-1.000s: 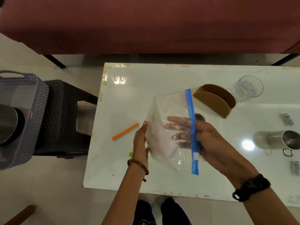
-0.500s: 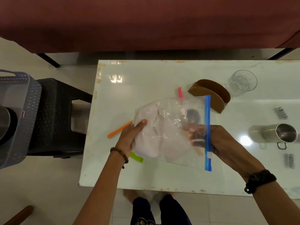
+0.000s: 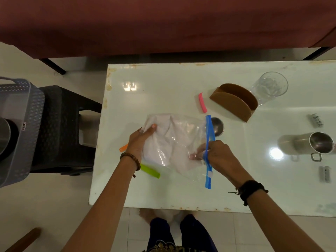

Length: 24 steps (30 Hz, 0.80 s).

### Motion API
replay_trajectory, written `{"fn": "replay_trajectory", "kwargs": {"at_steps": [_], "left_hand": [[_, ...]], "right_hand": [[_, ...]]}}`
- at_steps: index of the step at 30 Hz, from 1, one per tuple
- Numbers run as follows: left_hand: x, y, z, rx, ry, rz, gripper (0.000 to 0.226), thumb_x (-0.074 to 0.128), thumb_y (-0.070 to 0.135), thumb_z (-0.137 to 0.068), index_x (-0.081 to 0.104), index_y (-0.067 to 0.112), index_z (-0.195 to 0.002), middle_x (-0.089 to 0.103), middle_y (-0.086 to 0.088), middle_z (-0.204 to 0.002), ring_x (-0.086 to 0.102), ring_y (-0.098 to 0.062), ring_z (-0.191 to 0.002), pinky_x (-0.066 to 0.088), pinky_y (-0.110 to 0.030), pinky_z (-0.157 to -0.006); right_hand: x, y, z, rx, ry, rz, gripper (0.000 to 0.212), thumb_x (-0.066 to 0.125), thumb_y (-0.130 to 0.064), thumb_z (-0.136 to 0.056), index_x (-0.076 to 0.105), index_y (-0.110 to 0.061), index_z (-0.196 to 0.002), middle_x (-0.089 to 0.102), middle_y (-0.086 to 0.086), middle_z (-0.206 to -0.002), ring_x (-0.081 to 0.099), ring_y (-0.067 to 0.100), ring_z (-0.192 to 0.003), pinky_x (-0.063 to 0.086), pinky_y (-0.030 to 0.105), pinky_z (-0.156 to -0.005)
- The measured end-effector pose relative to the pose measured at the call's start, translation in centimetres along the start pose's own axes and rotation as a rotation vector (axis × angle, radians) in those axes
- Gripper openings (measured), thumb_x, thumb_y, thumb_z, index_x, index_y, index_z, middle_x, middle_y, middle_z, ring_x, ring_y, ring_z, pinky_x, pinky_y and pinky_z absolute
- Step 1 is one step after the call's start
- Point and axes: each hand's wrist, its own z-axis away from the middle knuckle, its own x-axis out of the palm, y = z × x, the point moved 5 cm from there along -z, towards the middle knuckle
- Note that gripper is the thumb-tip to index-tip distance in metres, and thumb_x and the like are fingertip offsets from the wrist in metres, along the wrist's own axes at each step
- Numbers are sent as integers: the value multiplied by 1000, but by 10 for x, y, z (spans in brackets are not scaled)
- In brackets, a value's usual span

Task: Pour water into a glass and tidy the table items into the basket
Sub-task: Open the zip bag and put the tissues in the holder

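A: Obs. 1, hands. What is each holding?

B: Both are on the clear zip bag (image 3: 174,142), which lies over the white worktop (image 3: 163,84) with something pale and pinkish inside. Left hand (image 3: 140,142): grip pinching the bag's closed end, thumb on top, fingers curled beneath. Right hand (image 3: 218,155): grip pinching the blue zip strip (image 3: 209,151) at the bag's mouth, some fingers showing through the plastic.

A: Items around the bag?

B: A pink clip (image 3: 202,102) lies just beyond the bag, apart from it. A green clip (image 3: 150,170) lies beside the left wrist, near the bag's lower edge. An orange clip (image 3: 123,148) is mostly hidden behind the left hand. A small steel bowl (image 3: 218,126) sits at the far end of the zip strip, partly covered by it.

A: Glass and water vessel?

B: The glass (image 3: 271,86) stands at the far right of the worktop, just behind a brown holder (image 3: 234,100). Whether it holds water, cannot tell. A steel jug (image 3: 309,144) lies on its side well to the right, mouth toward the camera.

A: Basket?

B: The grey basket (image 3: 23,128) is off the worktop, far left, on a black stool (image 3: 61,124); a steel vessel (image 3: 5,137) shows inside it.
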Motion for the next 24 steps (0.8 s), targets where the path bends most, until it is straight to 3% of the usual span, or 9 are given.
{"fn": "replay_trajectory", "kwargs": {"at_steps": [4, 9, 12, 14, 17, 19, 21, 22, 24], "left_hand": [[-22, 6, -9, 65, 93, -174, 24, 71, 29, -76, 52, 13, -78, 55, -5, -78, 50, -21, -77, 41, -29, -69], [-49, 9, -20, 167, 176, -468, 33, 69, 32, -77, 52, 8, -93, 52, -11, -91, 48, -23, -83, 37, -27, -65], [-56, 7, -18, 233, 257, -590, 51, 71, 27, -76, 47, 8, -116, 50, -9, -102, 48, -25, -90, 40, -29, -74], [-57, 7, -16, 285, 298, -644, 62, 74, 19, -73, 42, 7, -125, 48, -13, -114, 49, -29, -103, 43, -32, -83], [-48, 14, -4, 447, 401, -719, 62, 72, 15, -75, 42, 5, -128, 39, -15, -133, 41, -30, -121, 42, -39, -98], [-26, 19, 15, 600, 419, -602, 49, 66, 14, -81, 46, 7, -125, 42, -9, -129, 44, -24, -119, 40, -34, -101], [0, 14, 31, 603, 385, -351, 35, 62, 15, -84, 51, 11, -118, 50, 0, -117, 48, -15, -110, 39, -30, -102], [13, 9, 34, 484, 323, -142, 29, 60, 18, -86, 53, 14, -114, 55, 3, -110, 50, -13, -107, 41, -32, -101], [52, -2, 42, 107, -3, 331, 27, 51, 35, -90, 58, 17, -109, 64, 3, -102, 56, -16, -103, 45, -34, -93]], "right_hand": [[-15, -5, 11, -51, 118, -162, 31, 68, -16, -79, 53, -24, -54, 55, -5, -65, 49, 8, -58, 38, 12, -46], [-31, -12, 29, -134, 202, -312, 7, 66, -13, -80, 64, -7, -76, 62, -1, -75, 55, 9, -69, 38, 6, -55], [-37, -11, 37, -131, 210, -474, 5, 61, -9, -83, 59, -5, -79, 60, 1, -77, 56, 15, -73, 44, 18, -59], [-40, -11, 42, -124, 244, -559, 15, 59, -7, -84, 55, -17, -74, 59, -2, -75, 56, 13, -71, 45, 17, -54], [-44, -15, 50, -122, 266, -717, 18, 56, -5, -85, 50, -16, -72, 58, -2, -71, 56, 13, -65, 43, 15, -47], [-41, -20, 52, -97, 231, -888, 19, 55, -4, -85, 50, -18, -73, 64, -10, -64, 61, 6, -59, 44, 15, -43], [-34, -24, 53, -57, 160, -1129, 19, 56, -3, -82, 51, -20, -74, 68, -14, -63, 65, 3, -56, 48, 16, -44], [-30, -25, 54, -35, 127, -1244, 19, 56, -2, -80, 52, -21, -76, 70, -12, -65, 67, 5, -58, 50, 18, -45], [-22, -28, 56, 6, 81, -1392, 19, 56, -1, -79, 55, -20, -80, 73, -7, -69, 69, 9, -62, 53, 20, -47]]}}
